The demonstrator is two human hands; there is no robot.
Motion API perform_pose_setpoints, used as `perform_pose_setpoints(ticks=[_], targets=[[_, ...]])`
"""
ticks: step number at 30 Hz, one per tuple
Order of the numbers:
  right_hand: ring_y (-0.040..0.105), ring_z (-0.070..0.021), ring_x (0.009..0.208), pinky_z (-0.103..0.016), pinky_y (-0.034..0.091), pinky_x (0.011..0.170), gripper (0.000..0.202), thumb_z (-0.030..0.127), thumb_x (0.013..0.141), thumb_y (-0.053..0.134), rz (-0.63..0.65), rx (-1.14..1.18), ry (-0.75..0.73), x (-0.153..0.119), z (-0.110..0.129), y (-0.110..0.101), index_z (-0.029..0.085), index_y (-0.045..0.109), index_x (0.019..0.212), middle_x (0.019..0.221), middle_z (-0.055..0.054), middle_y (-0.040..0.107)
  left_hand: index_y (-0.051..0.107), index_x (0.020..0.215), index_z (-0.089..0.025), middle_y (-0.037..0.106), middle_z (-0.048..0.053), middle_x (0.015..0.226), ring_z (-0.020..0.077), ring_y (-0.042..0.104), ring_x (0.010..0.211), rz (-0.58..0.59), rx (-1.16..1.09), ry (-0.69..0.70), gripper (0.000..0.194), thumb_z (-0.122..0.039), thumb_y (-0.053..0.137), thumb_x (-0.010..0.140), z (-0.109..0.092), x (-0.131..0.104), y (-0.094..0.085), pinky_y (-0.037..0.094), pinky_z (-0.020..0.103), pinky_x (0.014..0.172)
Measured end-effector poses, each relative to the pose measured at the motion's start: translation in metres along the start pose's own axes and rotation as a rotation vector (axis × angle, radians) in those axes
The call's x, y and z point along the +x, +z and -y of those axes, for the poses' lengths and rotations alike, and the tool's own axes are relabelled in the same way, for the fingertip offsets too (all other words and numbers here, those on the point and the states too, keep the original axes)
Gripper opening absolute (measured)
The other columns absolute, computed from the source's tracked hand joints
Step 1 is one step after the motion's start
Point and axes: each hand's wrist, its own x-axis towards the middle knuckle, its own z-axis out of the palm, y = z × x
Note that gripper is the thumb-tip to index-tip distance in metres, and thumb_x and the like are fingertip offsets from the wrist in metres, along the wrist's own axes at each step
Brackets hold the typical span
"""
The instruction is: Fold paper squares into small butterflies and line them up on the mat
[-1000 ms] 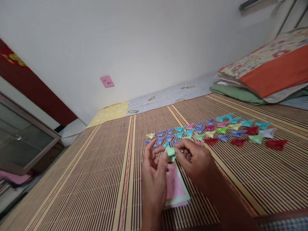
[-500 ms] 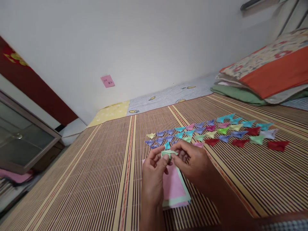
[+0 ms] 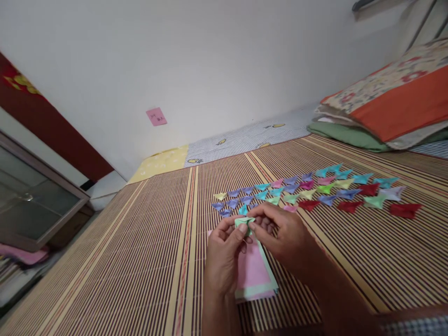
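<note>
Between my hands is a small piece of folded light green paper [image 3: 241,221], held above the mat. My left hand [image 3: 224,252] pinches its left side, the thumb lying across the front. My right hand [image 3: 283,233] grips the right edge between thumb and forefinger. Beneath my hands lies a stack of paper sheets [image 3: 254,268], pink on top with pale green showing at the edges; my left hand and wrist cover part of it. Just beyond my fingertips sit rows of folded paper figures [image 3: 327,200] in blue, purple, red, green, yellow and pink.
A striped bamboo mat [image 3: 140,261] spreads under everything. Folded bedding [image 3: 392,102] is piled at the right. A checked cloth [image 3: 238,137] runs along the wall, where a pink note [image 3: 156,116] is stuck. At left stands a glass-fronted cabinet [image 3: 38,196].
The green paper has turned between my fingers, its flat face now showing more toward me and its right-hand point shorter. Both hands stay in nearly the same place.
</note>
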Motion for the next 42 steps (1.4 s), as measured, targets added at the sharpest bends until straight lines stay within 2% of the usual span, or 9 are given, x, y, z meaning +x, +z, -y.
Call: perform_pose_setpoints(ticks=[6, 8, 12, 14, 17, 26, 35, 42], targets=[[0.058, -0.0157, 0.067, -0.03, 0.046, 0.064, 0.009, 0.015, 0.088, 0.058, -0.006, 0.009, -0.045, -0.001, 0.0, 0.001, 0.02, 0.065, 0.088, 0.074, 0.001, 0.062, 0.077, 0.087, -0.013, 0.068, 0.002, 0.071, 0.0088, 0.057, 0.059, 0.028, -0.05, 0.005, 0.032, -0.039, 0.089, 0.073, -0.002, -0.002, -0.002, 0.042, 0.018, 0.052], [0.059, -0.0163, 0.071, -0.031, 0.047, 0.066, 0.012, 0.011, 0.085, 0.058, -0.031, -0.021, -0.107, -0.001, 0.003, 0.002, 0.018, 0.067, 0.089, 0.079, -0.001, 0.062, 0.076, 0.085, -0.013, 0.066, 0.001, 0.067, 0.0075, 0.052, 0.055, 0.037, -0.023, 0.023, 0.029, -0.038, 0.086, 0.077, -0.001, -0.001, -0.003, 0.039, 0.018, 0.051], [0.06, -0.0217, 0.092, -0.035, 0.049, 0.08, 0.022, 0.007, 0.081, 0.061, -0.087, -0.09, -0.276, 0.0, 0.007, 0.004, 0.014, 0.071, 0.1, 0.098, -0.008, 0.061, 0.074, 0.083, -0.013, 0.06, -0.002, 0.06, 0.006, 0.045, 0.051, 0.013, 0.037, 0.06, 0.027, -0.038, 0.083, 0.08, 0.003, 0.001, -0.005, 0.035, 0.017, 0.05], [0.058, -0.0241, 0.097, -0.039, 0.048, 0.085, 0.02, 0.005, 0.083, 0.06, -0.091, -0.124, -0.338, 0.0, 0.009, 0.007, 0.014, 0.071, 0.097, 0.1, -0.009, 0.059, 0.073, 0.084, -0.013, 0.057, -0.004, 0.058, 0.0056, 0.042, 0.05, 0.005, 0.07, 0.073, 0.029, -0.04, 0.083, 0.081, 0.004, 0.001, -0.005, 0.033, 0.017, 0.049], [0.056, -0.0257, 0.095, -0.041, 0.046, 0.084, 0.013, 0.004, 0.086, 0.059, -0.116, -0.195, -0.389, 0.001, 0.008, 0.01, 0.013, 0.068, 0.087, 0.096, -0.01, 0.06, 0.07, 0.081, -0.014, 0.055, -0.005, 0.058, 0.0055, 0.04, 0.05, -0.006, 0.112, 0.093, 0.031, -0.043, 0.081, 0.083, 0.006, 0.001, -0.004, 0.032, 0.018, 0.049], [0.057, -0.0252, 0.088, -0.039, 0.042, 0.079, 0.018, 0.002, 0.089, 0.056, -0.159, -0.3, -0.411, 0.0, 0.011, 0.006, 0.016, 0.058, 0.078, 0.087, -0.009, 0.061, 0.066, 0.078, -0.016, 0.054, -0.004, 0.058, 0.0076, 0.043, 0.052, -0.054, 0.226, 0.08, 0.035, -0.048, 0.078, 0.084, 0.007, -0.003, -0.003, 0.033, 0.019, 0.051], [0.054, -0.0241, 0.084, -0.037, 0.038, 0.076, 0.023, 0.005, 0.094, 0.056, -0.072, -0.396, -0.428, -0.002, 0.008, 0.003, 0.017, 0.055, 0.074, 0.082, -0.007, 0.061, 0.063, 0.076, -0.017, 0.049, -0.005, 0.059, 0.0096, 0.043, 0.055, -0.07, 0.421, 0.132, 0.034, -0.048, 0.072, 0.089, 0.006, -0.002, -0.003, 0.034, 0.022, 0.054], [0.05, -0.0224, 0.078, -0.036, 0.033, 0.071, 0.027, 0.008, 0.098, 0.053, -0.052, -0.458, -0.442, -0.005, 0.007, 0.004, 0.02, 0.053, 0.074, 0.075, -0.003, 0.059, 0.063, 0.072, -0.018, 0.053, -0.003, 0.063, 0.0114, 0.044, 0.056, -0.086, 0.512, 0.195, 0.033, -0.045, 0.069, 0.09, 0.0, -0.006, 0.005, 0.036, 0.024, 0.054]])
